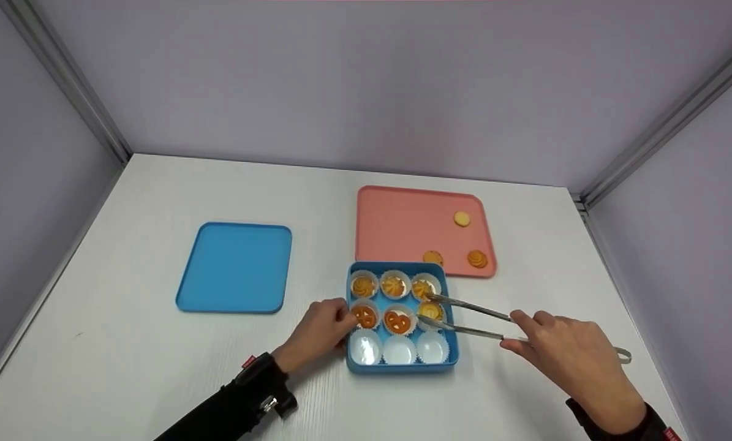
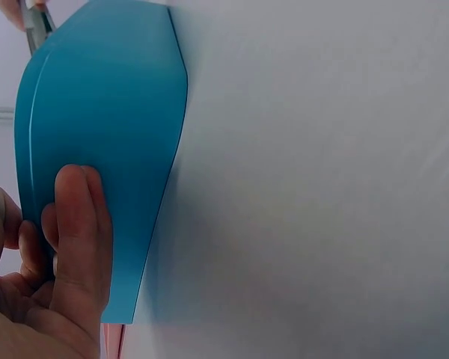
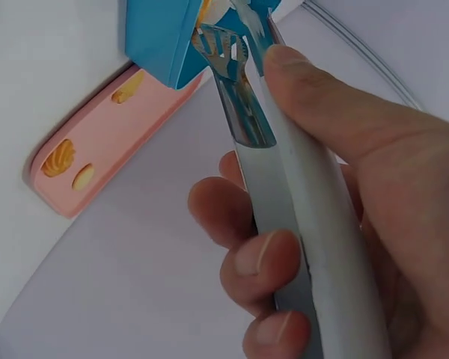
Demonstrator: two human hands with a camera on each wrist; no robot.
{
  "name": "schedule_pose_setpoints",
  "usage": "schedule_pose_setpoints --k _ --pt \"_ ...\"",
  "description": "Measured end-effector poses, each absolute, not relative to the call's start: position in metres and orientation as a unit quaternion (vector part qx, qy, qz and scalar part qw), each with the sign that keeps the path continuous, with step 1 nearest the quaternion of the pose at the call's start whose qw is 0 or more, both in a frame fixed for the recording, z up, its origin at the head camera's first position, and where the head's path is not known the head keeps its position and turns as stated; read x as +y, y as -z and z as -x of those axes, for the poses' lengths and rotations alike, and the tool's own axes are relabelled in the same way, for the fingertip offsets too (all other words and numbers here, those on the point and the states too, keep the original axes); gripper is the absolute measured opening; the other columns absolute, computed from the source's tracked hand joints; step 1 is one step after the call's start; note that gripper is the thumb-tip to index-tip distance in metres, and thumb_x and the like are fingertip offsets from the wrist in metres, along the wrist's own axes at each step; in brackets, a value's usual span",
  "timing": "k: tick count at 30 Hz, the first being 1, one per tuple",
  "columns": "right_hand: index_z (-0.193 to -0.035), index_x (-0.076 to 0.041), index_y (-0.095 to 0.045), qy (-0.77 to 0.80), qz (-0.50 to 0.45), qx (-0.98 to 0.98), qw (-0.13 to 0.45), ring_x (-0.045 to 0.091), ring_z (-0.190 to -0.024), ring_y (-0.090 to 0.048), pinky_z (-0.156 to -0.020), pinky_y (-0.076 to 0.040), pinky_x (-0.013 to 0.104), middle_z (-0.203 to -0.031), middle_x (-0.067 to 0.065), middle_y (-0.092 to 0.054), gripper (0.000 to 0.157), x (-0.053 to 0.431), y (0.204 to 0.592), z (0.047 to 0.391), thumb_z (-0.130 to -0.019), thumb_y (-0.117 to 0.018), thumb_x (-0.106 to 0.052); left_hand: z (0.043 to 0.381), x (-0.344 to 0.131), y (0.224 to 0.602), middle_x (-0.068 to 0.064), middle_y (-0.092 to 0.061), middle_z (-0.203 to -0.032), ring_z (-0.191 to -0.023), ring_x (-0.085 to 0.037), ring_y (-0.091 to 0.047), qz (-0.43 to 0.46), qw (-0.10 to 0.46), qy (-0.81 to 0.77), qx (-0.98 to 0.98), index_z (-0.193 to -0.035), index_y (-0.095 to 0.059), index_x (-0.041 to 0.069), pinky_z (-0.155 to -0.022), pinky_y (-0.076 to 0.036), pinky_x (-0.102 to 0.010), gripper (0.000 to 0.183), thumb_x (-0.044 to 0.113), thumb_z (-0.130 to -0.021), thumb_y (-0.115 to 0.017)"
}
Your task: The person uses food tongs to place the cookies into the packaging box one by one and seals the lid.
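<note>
The right hand (image 1: 571, 346) closes its grip round the long silver metal tongs with pale handles (image 1: 479, 332), thumb on one handle and the bent fingers on the other. The tongs' arms stand partly spread, their slotted tips either side of a pale yellow round biscuit (image 1: 430, 310) in the middle row's right-hand cup; whether the tips touch it, I cannot tell. The tongs' long axis runs crosswise, tips leftward and slightly away from the person, looped end to the right behind the hand.

The left hand (image 1: 323, 324) grips the left wall of the deep blue rounded-corner box (image 1: 402, 370), some fingers laid along its outer face, others bent near the rim. The box stands upright on the white desk (image 1: 127, 367), nearly square, its sides running roughly left-right and front-back, with white fluted cups (image 1: 364, 348) in three rows of three.

Beyond it lies the flat pink rounded rectangular tray (image 1: 405, 223), long axis left-right, bearing three biscuits; the flat blue tray (image 1: 234, 266) lies to the left.
</note>
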State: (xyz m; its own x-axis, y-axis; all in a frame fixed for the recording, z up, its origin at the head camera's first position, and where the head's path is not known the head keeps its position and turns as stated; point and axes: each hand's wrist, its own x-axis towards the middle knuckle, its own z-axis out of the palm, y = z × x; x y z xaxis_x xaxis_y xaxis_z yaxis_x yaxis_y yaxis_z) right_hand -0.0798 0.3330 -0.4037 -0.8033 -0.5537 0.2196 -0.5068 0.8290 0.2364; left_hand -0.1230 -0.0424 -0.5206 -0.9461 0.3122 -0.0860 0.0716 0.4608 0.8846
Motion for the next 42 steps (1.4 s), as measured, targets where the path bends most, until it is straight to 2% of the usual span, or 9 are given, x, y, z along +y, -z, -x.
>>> schedule_pose_setpoints --k 6,13,22,37,42 --pt "-0.095 -0.010 -0.068 0.098 -0.285 -0.945 0.124 0.012 -0.040 -0.043 -0.035 -0.032 0.025 -0.057 0.000 -0.050 0.046 0.325 0.396 0.082 -0.072 -0.081 -0.048 0.123 -0.043 0.521 0.003 -0.051 -0.061 -0.052 -0.010 -0.053 -0.112 0.123 -0.512 0.843 -0.073 -0.052 0.011 -0.047 -0.043 -0.025 0.015 0.012 -0.088 -0.055" --pt "-0.091 -0.010 -0.066 0.099 -0.292 -0.942 0.133 0.013 -0.041 -0.042 -0.036 -0.030 0.026 -0.056 -0.001 -0.046 0.043 0.318 0.391 0.082 -0.071 -0.083 -0.045 0.124 -0.042 0.522 0.004 -0.051 -0.060 -0.051 -0.010 -0.052 -0.108 0.128 -0.507 0.845 -0.073 -0.054 0.012 -0.047 -0.040 -0.025 0.015 0.013 -0.088 -0.055" --pt "-0.087 -0.009 -0.064 0.118 -0.290 -0.942 0.124 0.015 -0.041 -0.041 -0.035 -0.031 0.028 -0.055 0.002 -0.046 0.042 0.308 0.386 0.085 -0.073 -0.082 -0.044 0.123 -0.042 0.519 0.003 -0.053 -0.061 -0.051 -0.010 -0.053 -0.103 0.132 -0.506 0.846 -0.074 -0.055 0.011 -0.046 -0.041 -0.026 0.014 0.013 -0.088 -0.056" --pt "-0.091 -0.008 -0.067 0.131 -0.278 -0.944 0.121 0.015 -0.042 -0.042 -0.035 -0.030 0.026 -0.056 0.003 -0.049 0.044 0.300 0.389 0.088 -0.072 -0.082 -0.045 0.126 -0.043 0.523 0.003 -0.051 -0.061 -0.052 -0.009 -0.052 -0.108 0.135 -0.505 0.846 -0.074 -0.053 0.011 -0.046 -0.040 -0.024 0.015 0.014 -0.089 -0.056" --pt "-0.094 -0.008 -0.069 0.130 -0.272 -0.946 0.119 0.017 -0.042 -0.045 -0.035 -0.031 0.027 -0.058 0.004 -0.052 0.046 0.300 0.388 0.088 -0.070 -0.084 -0.044 0.127 -0.043 0.523 0.004 -0.050 -0.059 -0.051 -0.009 -0.051 -0.117 0.120 -0.495 0.852 -0.071 -0.052 0.012 -0.047 -0.039 -0.024 0.016 0.013 -0.087 -0.056"
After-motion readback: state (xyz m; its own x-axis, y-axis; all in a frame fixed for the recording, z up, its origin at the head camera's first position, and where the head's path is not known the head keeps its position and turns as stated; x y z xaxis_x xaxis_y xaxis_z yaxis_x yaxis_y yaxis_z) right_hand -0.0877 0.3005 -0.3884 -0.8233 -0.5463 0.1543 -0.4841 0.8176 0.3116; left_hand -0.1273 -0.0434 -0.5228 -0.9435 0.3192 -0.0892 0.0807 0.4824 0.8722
